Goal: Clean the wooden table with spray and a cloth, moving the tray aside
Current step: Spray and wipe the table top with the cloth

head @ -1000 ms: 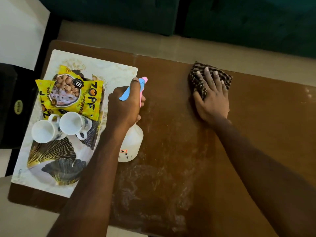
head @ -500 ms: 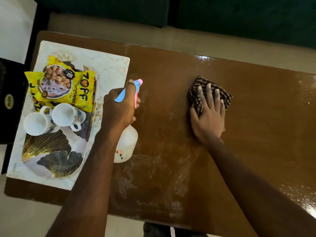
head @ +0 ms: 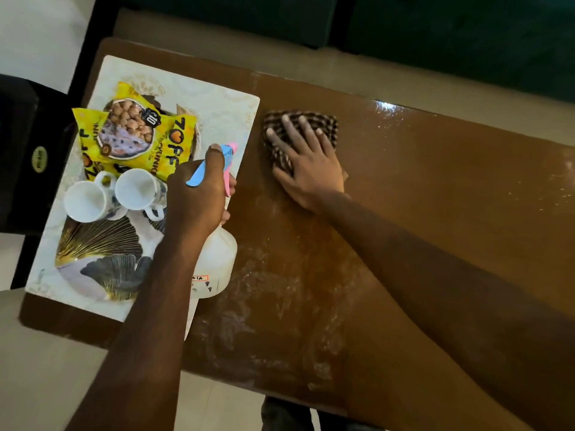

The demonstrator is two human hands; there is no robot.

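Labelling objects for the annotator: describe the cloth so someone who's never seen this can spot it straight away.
Start at the brown wooden table and find the pale tray at its left end. Just past the tray's right edge, toward the table's far side, the cloth lies flat under the right hand. It is the only soft, dark-and-light checked thing; everything else nearby is hard or shiny.

- There is just one camera. It sits on the person's head.
- It looks forward and down, almost straight onto the top of the desk (head: pixel 435 213).
- It is close. Both arms reach in from the bottom edge of the picture.
- The desk fills most of the picture and looks turned a bit.
- Floor (head: pixel 46 368) shows at the bottom left, and along the top past the desk's far edge.
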